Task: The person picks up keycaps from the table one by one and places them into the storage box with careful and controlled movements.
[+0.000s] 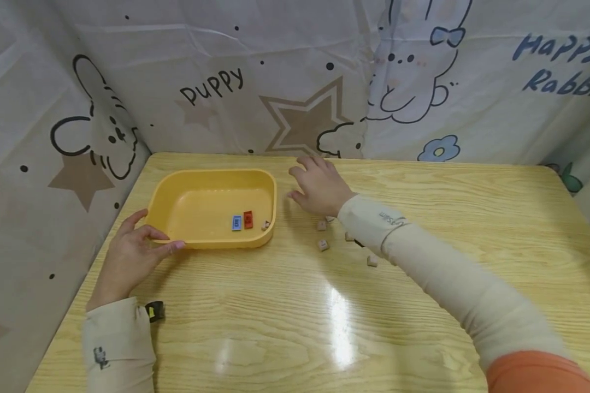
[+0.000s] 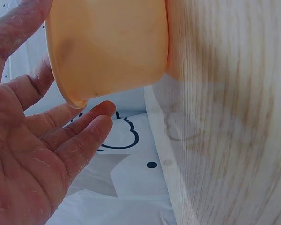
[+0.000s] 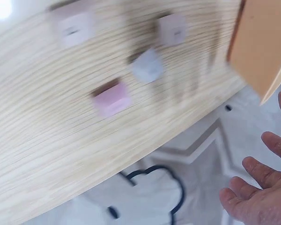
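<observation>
A yellow plastic basin (image 1: 211, 177) stands at the left of the table. My left hand (image 1: 133, 256) holds its near left corner, thumb and index finger at the rim; in the left wrist view the other fingers (image 2: 89, 140) extend past the basin's wall (image 2: 112, 47). Inside lie a blue tile (image 1: 236, 222), a red tile (image 1: 248, 219) and something small and beige (image 1: 265, 225) by the right wall. Right of the basin my right hand (image 1: 322, 185) hovers with loosely spread fingers (image 3: 267, 176), nothing visible in them. Small beige blocks (image 1: 323, 245) lie below its wrist.
Another beige block (image 1: 372, 261) and a dark piece (image 1: 359, 243) lie near the right forearm, which partly covers the group. In the right wrist view a pinkish block (image 3: 112, 99) shows, blurred. A patterned curtain (image 1: 295, 71) hangs behind the wooden table (image 1: 255, 327).
</observation>
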Tool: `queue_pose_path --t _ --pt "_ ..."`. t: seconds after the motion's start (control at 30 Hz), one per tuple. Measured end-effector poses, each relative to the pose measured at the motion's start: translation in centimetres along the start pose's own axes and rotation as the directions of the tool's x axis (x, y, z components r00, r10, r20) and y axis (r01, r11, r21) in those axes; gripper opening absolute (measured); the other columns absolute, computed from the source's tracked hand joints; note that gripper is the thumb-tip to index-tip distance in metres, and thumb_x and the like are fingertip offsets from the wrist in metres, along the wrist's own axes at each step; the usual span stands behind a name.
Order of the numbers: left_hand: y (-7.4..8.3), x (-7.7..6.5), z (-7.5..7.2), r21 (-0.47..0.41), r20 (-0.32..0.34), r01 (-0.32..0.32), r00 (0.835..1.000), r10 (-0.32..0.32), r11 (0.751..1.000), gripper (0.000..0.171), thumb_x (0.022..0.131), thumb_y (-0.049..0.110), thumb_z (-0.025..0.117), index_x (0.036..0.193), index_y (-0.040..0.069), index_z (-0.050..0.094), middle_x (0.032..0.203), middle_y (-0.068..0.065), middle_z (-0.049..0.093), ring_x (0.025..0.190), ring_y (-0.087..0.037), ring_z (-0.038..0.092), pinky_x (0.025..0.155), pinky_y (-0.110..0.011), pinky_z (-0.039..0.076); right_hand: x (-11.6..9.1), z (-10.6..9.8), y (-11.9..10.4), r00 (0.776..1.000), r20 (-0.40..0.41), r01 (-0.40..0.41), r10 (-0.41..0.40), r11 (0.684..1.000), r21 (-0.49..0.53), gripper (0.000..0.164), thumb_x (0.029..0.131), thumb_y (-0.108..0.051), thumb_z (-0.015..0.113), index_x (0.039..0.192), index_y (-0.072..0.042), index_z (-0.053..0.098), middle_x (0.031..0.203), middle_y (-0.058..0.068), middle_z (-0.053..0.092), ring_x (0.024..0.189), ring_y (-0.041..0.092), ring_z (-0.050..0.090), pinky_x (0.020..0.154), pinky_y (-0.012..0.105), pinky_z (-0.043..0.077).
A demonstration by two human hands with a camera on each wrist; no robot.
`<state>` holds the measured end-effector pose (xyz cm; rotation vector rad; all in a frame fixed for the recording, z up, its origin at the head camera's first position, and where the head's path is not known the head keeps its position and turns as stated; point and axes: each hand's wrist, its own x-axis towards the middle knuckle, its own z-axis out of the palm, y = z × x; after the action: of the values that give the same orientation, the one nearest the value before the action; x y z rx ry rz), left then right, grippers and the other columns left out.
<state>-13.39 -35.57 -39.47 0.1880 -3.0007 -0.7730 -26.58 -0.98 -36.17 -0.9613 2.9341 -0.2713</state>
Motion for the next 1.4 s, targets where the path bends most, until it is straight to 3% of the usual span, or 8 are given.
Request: queue_pose_path --t 0.4,0.67,0.9,1.03,1.4 --pt "-0.1 0.2 0.1 0.002 0.019 0.031 0.999 -0.031 1.0 0.058 0.079 0.056 0.069 0.087 -0.001 0.066 0.157 -0.023 0.023 0.142 -0.048 0.022 0.109 -0.069 0.025 -3.0 1.4 4.9 0.995 0.023 -0.098 0.099 0.995 -0.018 0.044 0.093 -0.032 0.06 0.128 -0.005 0.056 0.143 0.02 0.046 0.136 0.04 0.04 0.111 0.058 0.037" --pt "-0.1 0.2 0.1 0.011 0.018 0.027 0.999 -0.028 1.0 0.056 0.079 0.053 0.071 0.087 -0.002 0.067 0.156 -0.025 0.024 0.142 -0.048 0.023 0.109 -0.069 0.025 -5.0 3.8 6.2 0.988 0.105 -0.118 0.116 0.993 0.013 0.038 0.097 -0.025 0.052 0.13 -0.007 0.055 0.144 0.021 0.046 0.136 0.043 0.039 0.112 0.06 0.035" --pt "0.1 0.1 0.0 -0.006 0.014 0.045 0.999 -0.045 0.999 0.058 0.078 0.055 0.07 0.087 -0.001 0.066 0.157 -0.023 0.023 0.143 -0.048 0.021 0.11 -0.069 0.023 -5.9 5.3 7.0 0.997 -0.011 -0.079 0.079 0.996 0.044 0.022 0.097 -0.02 0.055 0.108 -0.006 0.067 0.131 0.02 0.058 0.126 0.041 0.05 0.105 0.059 0.043" --pt "0.1 0.1 0.0 -0.005 0.005 0.039 0.999 -0.039 0.999 0.058 0.078 0.056 0.07 0.087 -0.001 0.066 0.157 -0.023 0.024 0.143 -0.048 0.022 0.11 -0.069 0.024 -6.1 5.5 7.3 0.996 -0.052 -0.075 0.077 0.996 0.054 0.02 0.096 -0.02 0.056 0.104 -0.006 0.069 0.128 0.02 0.06 0.123 0.04 0.053 0.103 0.057 0.045" --pt "0.1 0.1 0.0 0.003 0.008 0.025 1.0 -0.025 1.0 0.057 0.079 0.056 0.07 0.087 -0.001 0.066 0.156 -0.024 0.024 0.143 -0.048 0.022 0.109 -0.069 0.025 -6.8 5.3 7.3 0.995 -0.026 -0.091 0.093 0.994 0.054 0.02 0.096 -0.021 0.056 0.102 -0.007 0.07 0.131 0.02 0.058 0.126 0.04 0.051 0.105 0.059 0.043"
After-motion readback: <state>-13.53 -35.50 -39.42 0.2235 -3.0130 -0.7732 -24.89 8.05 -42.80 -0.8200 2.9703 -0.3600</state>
